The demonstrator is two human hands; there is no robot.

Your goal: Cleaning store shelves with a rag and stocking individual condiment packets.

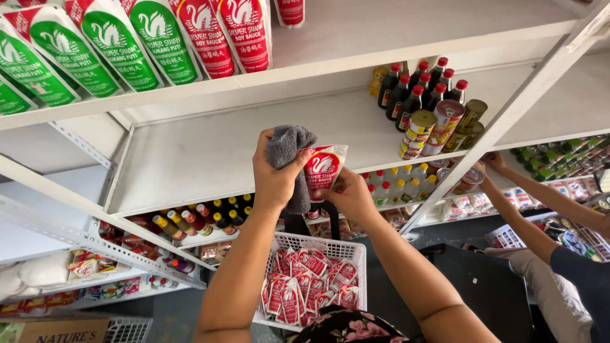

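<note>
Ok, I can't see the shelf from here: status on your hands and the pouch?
Left hand presses grey cloth against red-and-white sauce pouch. Right hand holds pouch from below. White basket of similar pouches underneath. Nothing blocking.

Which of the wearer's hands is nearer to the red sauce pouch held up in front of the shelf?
Right. The right hand grips the red sauce pouch from below; the left hand holds a grey cloth against its left edge, so only the cloth touches it.

White metal shelving [210, 155] rises overhead above a dark floor [171, 314], evenly lit.
</note>
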